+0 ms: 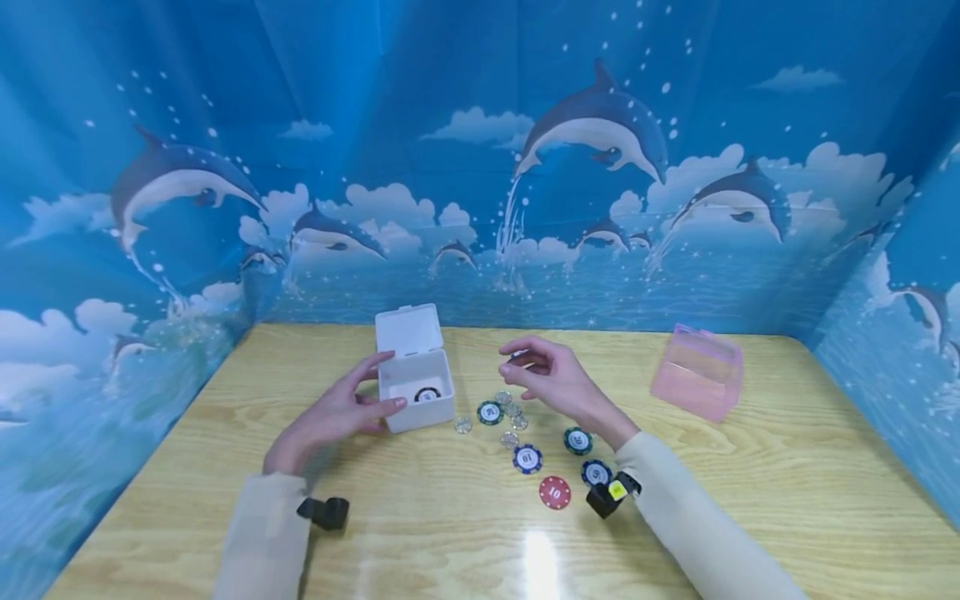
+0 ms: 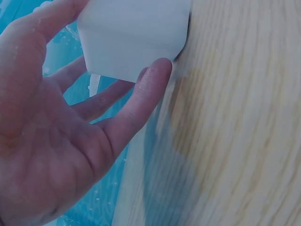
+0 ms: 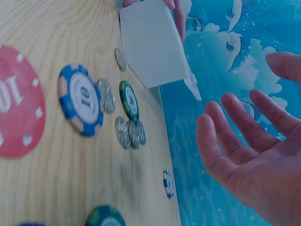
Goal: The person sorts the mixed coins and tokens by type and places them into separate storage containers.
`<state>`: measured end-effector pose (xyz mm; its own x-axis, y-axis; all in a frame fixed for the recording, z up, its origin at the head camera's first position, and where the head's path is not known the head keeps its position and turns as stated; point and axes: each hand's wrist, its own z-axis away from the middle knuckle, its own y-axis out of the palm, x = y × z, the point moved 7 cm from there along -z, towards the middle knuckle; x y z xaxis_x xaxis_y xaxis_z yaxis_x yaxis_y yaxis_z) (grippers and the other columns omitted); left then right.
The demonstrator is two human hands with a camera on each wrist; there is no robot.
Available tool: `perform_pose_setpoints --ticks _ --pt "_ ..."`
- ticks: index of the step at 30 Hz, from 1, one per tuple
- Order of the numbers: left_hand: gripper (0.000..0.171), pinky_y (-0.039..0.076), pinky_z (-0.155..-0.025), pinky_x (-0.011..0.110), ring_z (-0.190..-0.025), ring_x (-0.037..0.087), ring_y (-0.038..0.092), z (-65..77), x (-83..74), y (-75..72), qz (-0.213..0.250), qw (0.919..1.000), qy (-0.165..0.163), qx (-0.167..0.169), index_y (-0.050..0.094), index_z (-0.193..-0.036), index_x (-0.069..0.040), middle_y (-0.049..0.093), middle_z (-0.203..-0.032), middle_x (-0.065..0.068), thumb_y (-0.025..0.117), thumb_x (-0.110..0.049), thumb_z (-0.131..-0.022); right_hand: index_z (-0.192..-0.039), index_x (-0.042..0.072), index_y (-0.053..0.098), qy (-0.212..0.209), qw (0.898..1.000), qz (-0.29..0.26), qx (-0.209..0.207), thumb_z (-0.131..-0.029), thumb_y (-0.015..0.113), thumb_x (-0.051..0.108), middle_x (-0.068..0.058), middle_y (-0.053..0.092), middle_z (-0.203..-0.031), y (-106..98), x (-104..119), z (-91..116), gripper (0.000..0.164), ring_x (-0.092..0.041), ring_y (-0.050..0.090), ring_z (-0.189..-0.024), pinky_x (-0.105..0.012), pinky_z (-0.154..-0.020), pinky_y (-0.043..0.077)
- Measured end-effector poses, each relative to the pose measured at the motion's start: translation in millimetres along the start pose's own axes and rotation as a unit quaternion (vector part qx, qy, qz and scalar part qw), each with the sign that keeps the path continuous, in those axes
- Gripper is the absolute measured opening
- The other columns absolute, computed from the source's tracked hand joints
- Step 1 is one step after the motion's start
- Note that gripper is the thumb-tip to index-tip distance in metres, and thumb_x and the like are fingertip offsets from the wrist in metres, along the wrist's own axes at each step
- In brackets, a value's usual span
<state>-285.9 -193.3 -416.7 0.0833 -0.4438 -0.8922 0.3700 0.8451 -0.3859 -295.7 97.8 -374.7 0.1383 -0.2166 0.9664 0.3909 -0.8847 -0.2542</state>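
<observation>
Dolphin backdrop (image 1: pixel 450 67); my left hand (image 1: pixel 341 412) grips the white box (image 1: pixel 427 418).
My right hand (image 1: pixel 553 379), loosely spread, is empty; loading seems underway, next needing a chip (image 1: pixel 527 459) pinched.

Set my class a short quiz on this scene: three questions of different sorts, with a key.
1. Multiple choice: the left hand holds (A) a coin, (B) the white box, (C) the pink box.
2. True or false: the white box's lid is closed.
3. Fill in: the red chip shows the number ___.

Key: 1. B. 2. False; it stands open. 3. 10.
</observation>
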Motion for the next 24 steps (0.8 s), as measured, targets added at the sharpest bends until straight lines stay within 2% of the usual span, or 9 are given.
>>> perform_pose_setpoints --ticks 8,15,24 --pt "0.091 0.063 -0.091 0.042 -0.134 0.049 0.052 0.2 2.5 -1.4 -0.004 0.9999 -0.01 -0.012 0.018 -0.164 -0.029 0.018 -0.168 0.022 0.074 -0.038 -0.094 -0.139 0.012 0.058 0.005 1.0 0.016 -0.003 -0.098 0.07 0.028 -0.015 0.066 -0.126 -12.4 -8.6 9.7 0.046 -0.044 0.063 -0.117 -0.054 -0.094 0.06" --pt "0.091 0.063 -0.092 0.043 -0.133 0.048 0.054 -0.2 2.4 0.1 0.004 0.9999 -0.013 -0.009 0.017 -0.164 -0.029 0.02 -0.167 0.022 0.075 -0.037 -0.094 -0.138 0.013 0.059 0.021 0.999 0.024 -0.009 -0.096 0.073 0.028 -0.015 0.068 -0.125 -21.1 -17.7 17.2 0.047 -0.045 0.066 -0.112 -0.052 -0.082 0.062" --pt "0.09 0.063 -0.091 0.043 -0.13 0.047 0.056 0.3 3.6 -1.2 0.011 0.9998 -0.016 -0.008 0.017 -0.164 -0.03 0.021 -0.166 0.021 0.074 -0.036 -0.094 -0.137 0.017 0.059 0.033 0.998 0.049 -0.009 -0.095 0.073 0.032 -0.015 0.067 -0.128 -32.2 -24.7 25.3 0.046 -0.042 0.067 -0.109 -0.05 -0.079 0.063"
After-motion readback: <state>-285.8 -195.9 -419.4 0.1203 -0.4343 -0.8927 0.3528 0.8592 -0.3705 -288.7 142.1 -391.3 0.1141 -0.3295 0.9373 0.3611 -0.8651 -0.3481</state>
